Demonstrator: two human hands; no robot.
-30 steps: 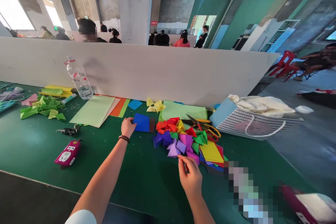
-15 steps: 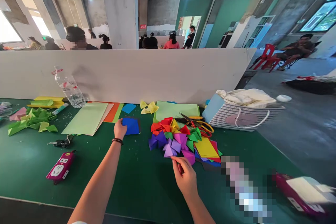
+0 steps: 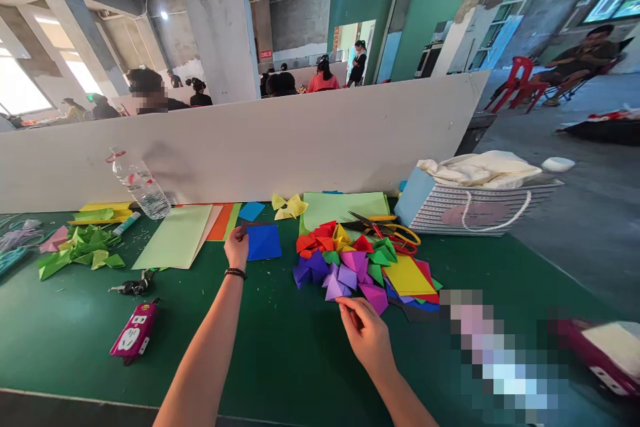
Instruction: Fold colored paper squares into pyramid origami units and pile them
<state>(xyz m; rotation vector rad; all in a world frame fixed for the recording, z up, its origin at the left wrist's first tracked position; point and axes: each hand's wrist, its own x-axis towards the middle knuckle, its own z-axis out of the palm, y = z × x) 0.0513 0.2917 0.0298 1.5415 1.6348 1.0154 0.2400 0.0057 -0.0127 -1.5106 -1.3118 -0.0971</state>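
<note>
My left hand point(image 3: 237, 248) is pinched at the left edge of a blue paper square point(image 3: 265, 242) on the green table. A dark sheet's edge shows by its fingertips and along the top of the blue square. My right hand point(image 3: 367, 333) has thumb and forefinger pressed together at the lower tip of a lilac folded paper piece point(image 3: 336, 285); whether it grips anything is unclear. Around that piece lie folded papers in purple, red, yellow and green. Right of them is a stack of coloured squares with a yellow sheet point(image 3: 409, 275) on top.
Scissors point(image 3: 383, 230) lie behind the folded pieces, beside a striped paper bag point(image 3: 475, 210). A water bottle point(image 3: 143, 187), pale green sheets point(image 3: 173, 237), green folded pieces point(image 3: 83, 247), keys point(image 3: 134, 283) and a magenta pouch point(image 3: 134, 332) are on the left. A white partition point(image 3: 280, 147) borders the back.
My left hand has shifted slightly left relative to the blue square, and the dark edge at the square's right side no longer shows. The right hand stays at the lilac piece. The view has tilted.
</note>
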